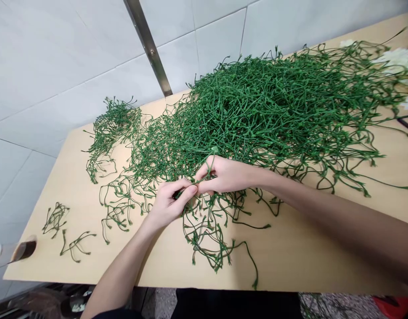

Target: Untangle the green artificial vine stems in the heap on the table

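Note:
My left hand [170, 201] and my right hand [229, 175] meet over the front edge of a large heap of green artificial flower stems [257, 106]. Thumb and fingers of each are pinched together, fingertips touching. One thin green plastic stem [209, 170] runs up from between the fingertips and curves over the right hand's fingers. Its lower end is hidden by the fingers. Below my hands, a loose tangle of stems [212, 248] lies on the table.
A smaller bunch of stems [115, 117] lies at the back left of the wooden table [290, 252]. A clear cup with dark liquid [24, 250] is at the left edge. White artificial flowers [397, 60] sit at the far right. A tiled wall [220, 40] borders the back.

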